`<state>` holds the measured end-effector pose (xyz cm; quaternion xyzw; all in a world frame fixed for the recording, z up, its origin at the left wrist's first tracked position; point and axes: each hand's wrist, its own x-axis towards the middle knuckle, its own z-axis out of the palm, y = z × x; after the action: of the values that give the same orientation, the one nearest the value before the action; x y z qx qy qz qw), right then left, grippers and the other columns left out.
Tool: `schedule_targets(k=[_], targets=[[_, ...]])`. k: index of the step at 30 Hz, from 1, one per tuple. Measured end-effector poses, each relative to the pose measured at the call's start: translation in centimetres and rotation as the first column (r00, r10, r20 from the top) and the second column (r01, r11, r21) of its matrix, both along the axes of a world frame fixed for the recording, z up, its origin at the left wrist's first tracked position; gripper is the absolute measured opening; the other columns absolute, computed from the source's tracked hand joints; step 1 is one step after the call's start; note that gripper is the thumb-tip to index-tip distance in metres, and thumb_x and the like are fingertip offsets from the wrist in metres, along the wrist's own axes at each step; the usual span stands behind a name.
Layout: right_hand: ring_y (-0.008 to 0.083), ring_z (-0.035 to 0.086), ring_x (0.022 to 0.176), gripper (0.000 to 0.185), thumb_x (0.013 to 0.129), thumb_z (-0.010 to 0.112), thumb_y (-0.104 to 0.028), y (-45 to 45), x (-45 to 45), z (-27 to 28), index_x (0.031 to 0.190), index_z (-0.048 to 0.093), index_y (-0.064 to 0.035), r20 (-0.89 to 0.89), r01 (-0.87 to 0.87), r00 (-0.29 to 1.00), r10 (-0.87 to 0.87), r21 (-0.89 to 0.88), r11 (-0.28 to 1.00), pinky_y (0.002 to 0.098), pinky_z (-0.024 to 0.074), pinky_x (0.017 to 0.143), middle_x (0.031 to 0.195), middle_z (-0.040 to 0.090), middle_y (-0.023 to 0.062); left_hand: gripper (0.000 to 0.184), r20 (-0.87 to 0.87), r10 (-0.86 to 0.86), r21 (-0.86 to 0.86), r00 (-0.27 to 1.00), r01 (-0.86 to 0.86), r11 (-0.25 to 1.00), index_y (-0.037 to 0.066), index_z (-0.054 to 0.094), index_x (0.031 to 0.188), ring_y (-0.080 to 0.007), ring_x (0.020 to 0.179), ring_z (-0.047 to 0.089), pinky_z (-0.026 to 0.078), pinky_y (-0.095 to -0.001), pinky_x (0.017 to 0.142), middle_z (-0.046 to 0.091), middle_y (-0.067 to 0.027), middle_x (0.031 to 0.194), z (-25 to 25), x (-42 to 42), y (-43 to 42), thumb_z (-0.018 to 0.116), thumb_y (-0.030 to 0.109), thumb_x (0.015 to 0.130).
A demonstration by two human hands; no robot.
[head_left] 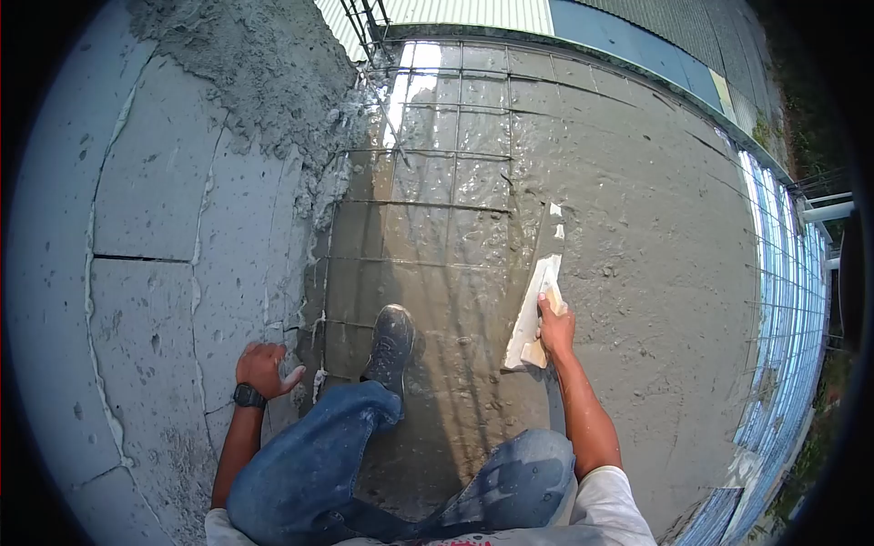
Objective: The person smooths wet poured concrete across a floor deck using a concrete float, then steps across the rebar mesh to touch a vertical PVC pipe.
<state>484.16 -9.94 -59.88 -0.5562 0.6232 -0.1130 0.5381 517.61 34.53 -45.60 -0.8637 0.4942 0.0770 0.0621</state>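
My right hand (556,329) is closed around the handle of a long, pale float (535,314), which lies on the wet grey concrete (637,273) with its far end pointing away from me. My left hand (264,367), with a black watch at the wrist, rests against the block wall (146,309) at the left, its thumb apart from the other fingers and nothing visible in it. Between my hands, my shoe (391,346) stands on the wet floor beside the steel mesh (419,206).
Rough mortar (264,64) covers the wall's upper part. Upright rebar (366,27) stands at the far corner. A low edge (637,77) bounds the slab at the back, with corrugated sheets (783,264) under mesh at the right.
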Motion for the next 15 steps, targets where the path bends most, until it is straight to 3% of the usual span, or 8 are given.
schedule_targets(k=[4, 7, 9, 13, 15], targets=[[0.0144, 0.057, 0.051, 0.045, 0.091, 0.072, -0.040, 1.7, 1.4, 0.3, 0.098, 0.066, 0.0043, 0.004, -0.148, 0.989, 0.148, 0.058, 0.987, 0.0338, 0.0464, 0.046, 0.067, 0.061, 0.0056, 0.042, -0.004, 0.006, -0.017, 1.000, -0.006, 1.000, 0.007, 0.065, 0.082, -0.0300, 0.074, 0.063, 0.049, -0.0438, 0.079, 0.064, -0.0104, 0.075, 0.3, -0.1, 0.0, 0.079, 0.046, 0.071], [0.0111, 0.049, 0.043, 0.040, 0.094, 0.069, -0.039, 3.2, -1.8, 1.7, 0.099, 0.062, 0.0003, 0.193, -0.212, 0.969, 0.156, 0.317, 0.925, 0.0301, 0.0414, 0.041, 0.061, 0.053, 0.0002, 0.043, 0.002, 0.002, -0.030, 1.000, -0.002, 1.000, 0.008, 0.065, 0.083, -0.0294, 0.074, 0.064, 0.049, -0.0440, 0.077, 0.064, -0.0098, 0.075, 0.3, 0.0, 0.2, 0.079, 0.047, 0.071], [0.0096, 0.047, 0.044, 0.034, 0.095, 0.068, -0.036, 5.4, -5.2, 3.2, 0.097, 0.061, -0.0024, 0.151, -0.188, 0.977, 0.148, 0.297, 0.936, 0.0289, 0.0393, 0.040, 0.061, 0.053, -0.0002, 0.043, 0.009, -0.003, -0.026, 1.000, 0.003, 1.000, 0.008, 0.065, 0.084, -0.0291, 0.074, 0.064, 0.049, -0.0439, 0.077, 0.064, -0.0095, 0.075, 0.5, -0.2, 0.0, 0.079, 0.047, 0.072], [0.0108, 0.050, 0.047, 0.035, 0.093, 0.070, -0.035, 9.4, -13.4, 4.8, 0.097, 0.065, -0.0009, -0.062, 0.031, 0.998, -0.024, 0.117, 0.993, 0.0286, 0.0405, 0.043, 0.065, 0.056, 0.0020, 0.044, -0.005, -0.003, -0.033, 1.000, 0.003, 0.999, 0.008, 0.067, 0.086, -0.0306, 0.074, 0.064, 0.050, -0.0443, 0.076, 0.065, -0.0102, 0.077, 0.1, 0.1, 0.0, 0.079, 0.048, 0.071], [0.0112, 0.050, 0.048, 0.035, 0.093, 0.070, -0.035, 12.5, -15.9, 3.8, 0.098, 0.065, -0.0006, -0.013, 0.209, 0.977, -0.211, 0.215, 0.954, 0.0295, 0.0406, 0.043, 0.065, 0.057, 0.0023, 0.043, 0.007, -0.012, -0.020, 1.000, 0.013, 1.000, 0.008, 0.065, 0.085, -0.0287, 0.074, 0.064, 0.049, -0.0437, 0.076, 0.064, -0.0095, 0.076, 0.2, 0.0, -0.2, 0.078, 0.047, 0.072]])
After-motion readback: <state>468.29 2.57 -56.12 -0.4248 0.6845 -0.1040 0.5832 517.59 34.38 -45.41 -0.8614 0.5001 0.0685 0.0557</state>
